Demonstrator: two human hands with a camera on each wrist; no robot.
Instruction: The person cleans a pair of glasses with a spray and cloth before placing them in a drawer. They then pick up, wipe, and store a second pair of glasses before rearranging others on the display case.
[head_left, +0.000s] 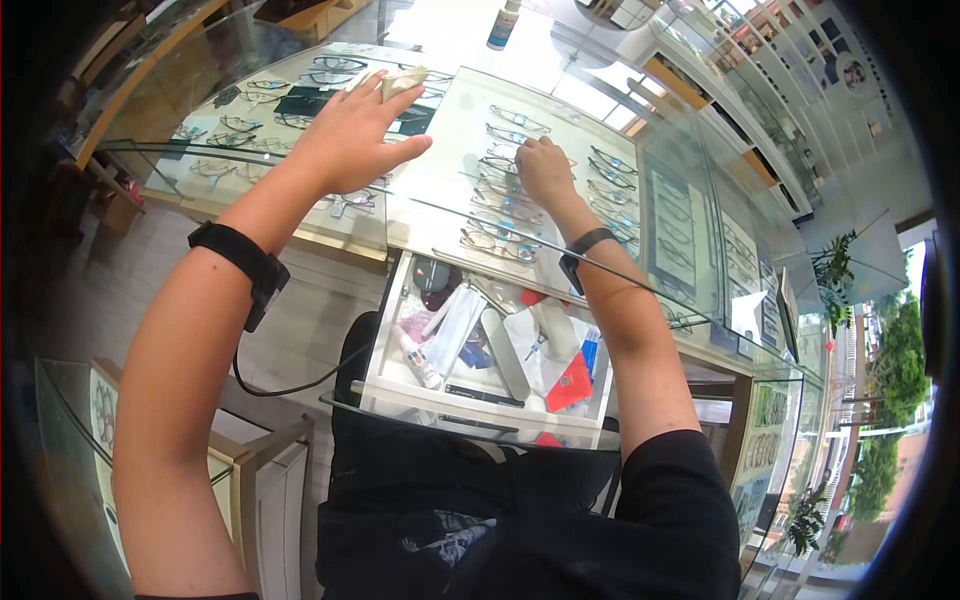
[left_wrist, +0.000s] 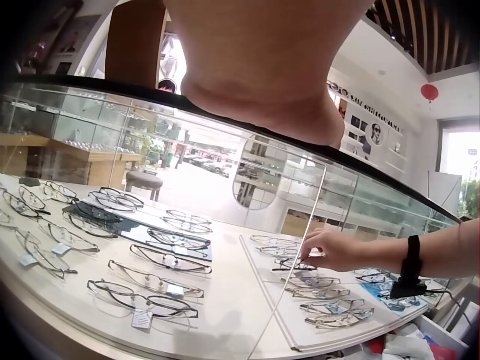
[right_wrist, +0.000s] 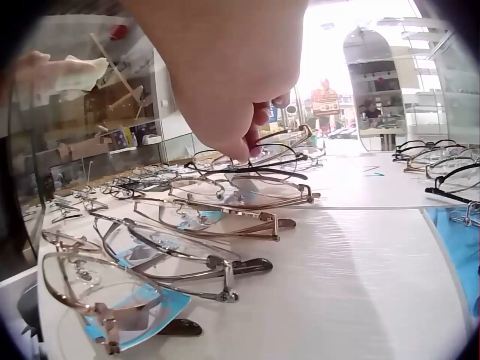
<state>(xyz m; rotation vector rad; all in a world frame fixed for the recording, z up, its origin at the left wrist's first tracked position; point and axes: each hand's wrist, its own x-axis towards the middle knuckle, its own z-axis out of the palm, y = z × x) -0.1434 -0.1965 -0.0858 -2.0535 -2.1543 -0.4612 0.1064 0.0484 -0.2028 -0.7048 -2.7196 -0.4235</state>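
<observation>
My left hand [head_left: 360,138] is spread over the glass counter, fingers fairly straight, with a pale cloth [head_left: 403,80] at its fingertips. In the left wrist view only its heel and wrist [left_wrist: 262,75] show, at the counter's top edge. The right hand [head_left: 546,172] is inside the case above a column of eyeglasses [head_left: 492,213]. Its curled fingertips pinch a dark-framed pair [right_wrist: 281,166] in the right wrist view, among other pairs on the white tray [right_wrist: 352,262]. The same hand [left_wrist: 330,249] reaches in from the right in the left wrist view.
An open drawer [head_left: 375,385] below holds a red packet [head_left: 571,384], a grey case [head_left: 505,355] and loose items. Glass edges cross above both forearms. More eyeglasses [head_left: 613,170] lie right of my right hand. A bottle [head_left: 503,25] stands on the counter's far side.
</observation>
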